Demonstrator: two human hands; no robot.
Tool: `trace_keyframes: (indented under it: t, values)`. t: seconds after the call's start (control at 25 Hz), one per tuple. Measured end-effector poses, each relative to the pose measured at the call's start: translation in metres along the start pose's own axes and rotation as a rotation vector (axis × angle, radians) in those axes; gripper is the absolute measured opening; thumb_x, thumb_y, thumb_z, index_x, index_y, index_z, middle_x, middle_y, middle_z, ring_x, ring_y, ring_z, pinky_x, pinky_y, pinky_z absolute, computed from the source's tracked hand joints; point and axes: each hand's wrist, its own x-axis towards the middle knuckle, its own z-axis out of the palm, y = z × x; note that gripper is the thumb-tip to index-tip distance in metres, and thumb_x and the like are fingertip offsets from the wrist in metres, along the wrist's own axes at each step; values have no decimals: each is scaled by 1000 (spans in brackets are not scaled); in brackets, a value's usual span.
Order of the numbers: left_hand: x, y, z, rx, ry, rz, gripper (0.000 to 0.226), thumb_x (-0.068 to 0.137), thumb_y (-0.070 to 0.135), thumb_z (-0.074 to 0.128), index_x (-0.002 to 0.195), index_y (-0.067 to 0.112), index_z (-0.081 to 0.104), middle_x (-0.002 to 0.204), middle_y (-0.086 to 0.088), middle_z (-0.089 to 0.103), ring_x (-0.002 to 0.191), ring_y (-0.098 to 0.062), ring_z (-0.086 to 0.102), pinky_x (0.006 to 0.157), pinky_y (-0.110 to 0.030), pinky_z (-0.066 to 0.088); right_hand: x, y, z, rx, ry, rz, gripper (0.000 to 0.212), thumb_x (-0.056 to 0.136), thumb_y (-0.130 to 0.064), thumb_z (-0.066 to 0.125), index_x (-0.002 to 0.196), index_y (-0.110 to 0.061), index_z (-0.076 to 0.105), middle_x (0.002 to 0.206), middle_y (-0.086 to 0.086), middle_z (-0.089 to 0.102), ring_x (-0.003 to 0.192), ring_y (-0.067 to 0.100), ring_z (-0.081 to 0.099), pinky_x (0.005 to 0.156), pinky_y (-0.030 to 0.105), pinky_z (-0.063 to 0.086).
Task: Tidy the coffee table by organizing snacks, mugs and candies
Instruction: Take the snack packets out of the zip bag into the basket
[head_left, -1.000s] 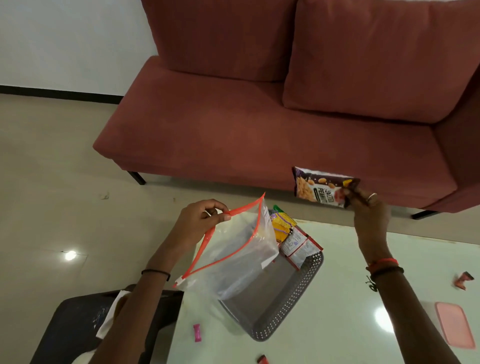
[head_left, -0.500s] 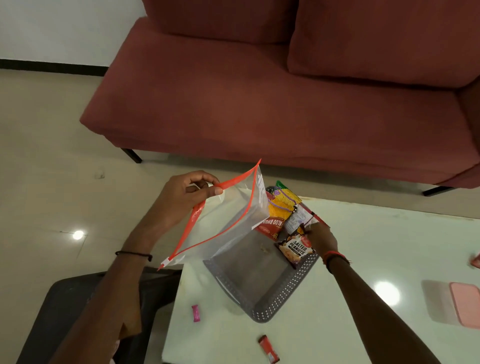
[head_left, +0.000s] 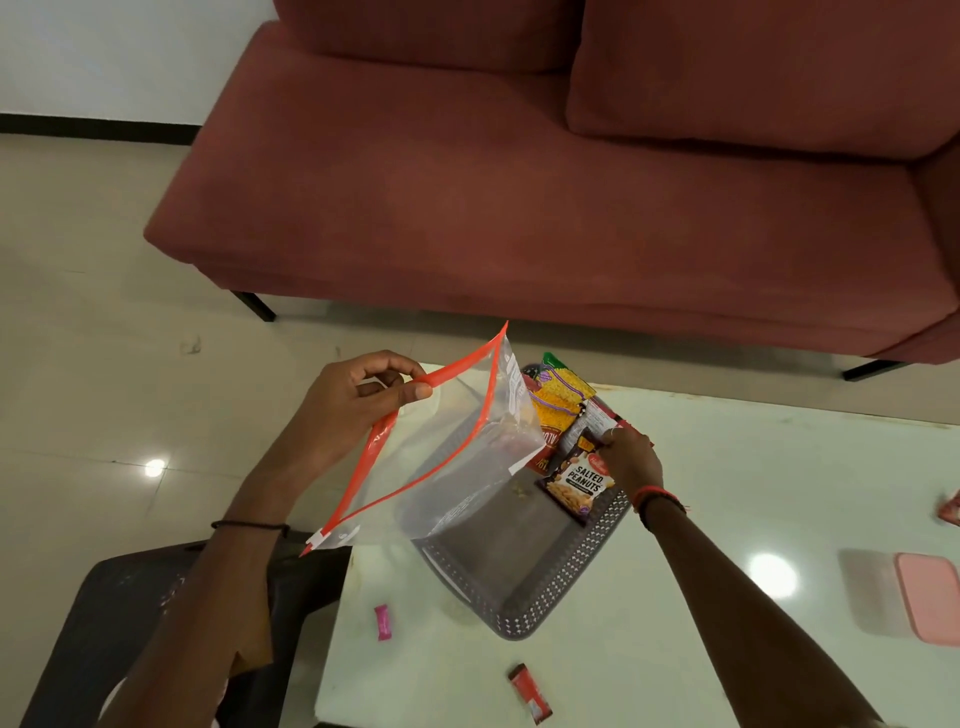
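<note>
Over the grey perforated plastic basket (head_left: 545, 597) on the glossy white coffee table (head_left: 675, 639), both hands busy!
Left hand (head_left: 358, 400) pinches the clear orange-zipped plastic bag (head_left: 457, 452), mouth gaping; right hand (head_left: 631, 460) curls its fingers round the top of the dark salted-peanuts packet (head_left: 579, 486), inside the basket's far end beside a yellow snack packet (head_left: 558, 397).

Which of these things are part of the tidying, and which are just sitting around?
Part of the job: grey basket, peanut packet in the right hand, yellow snack packet, zip bag in the left hand, pink candy, red candy.
Just lying about: sofa, pink lid, dark seat.
</note>
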Motion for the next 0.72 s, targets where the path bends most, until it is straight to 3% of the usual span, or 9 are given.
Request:
trace_keyframes:
  t: [0.12,0.32,0.48,0.56,0.68,0.72]
  values:
    - [-4,-3,0,-1,11,-19,8,79,23,72,79,31,70,79,-7,66,63,-12,58,60,-21,47,-6,3,-1,156,86,24,24,83,-6,53,93,-6,74,93,16,73,78,30,66,69,32,52]
    - [-10,-8,3,47,9,-10,14,81,24,70,75,36,66,79,4,66,64,5,60,54,-5,47,-8,1,2,189,89,6,23,88,-8,53,100,-5,72,99,16,73,86,31,68,76,38,57]
    - [-15,-11,4,43,-4,-18,15,82,24,69,76,37,65,79,6,66,65,9,60,54,-3,47,-13,1,-4,186,184,14,33,89,-12,55,120,-5,61,111,19,65,99,33,63,82,41,56]
    - [-18,-10,5,23,-8,-17,16,81,22,70,75,36,66,78,5,65,64,8,60,53,-3,47,-25,-10,-8,215,178,-109,54,81,-15,69,132,-9,51,124,18,57,115,34,56,92,43,53]
    - [-24,-1,7,-36,-35,-18,18,79,20,72,73,36,68,75,3,65,59,3,59,52,-6,45,-63,-41,-1,325,-87,-465,115,58,-31,89,150,-14,22,154,13,27,142,31,26,113,47,29]
    - [-27,3,7,-51,-48,-16,18,78,19,72,72,36,68,74,3,65,58,2,58,51,-6,44,-77,-50,3,346,-165,-514,123,54,-38,90,151,-15,18,156,12,21,144,30,21,115,49,25]
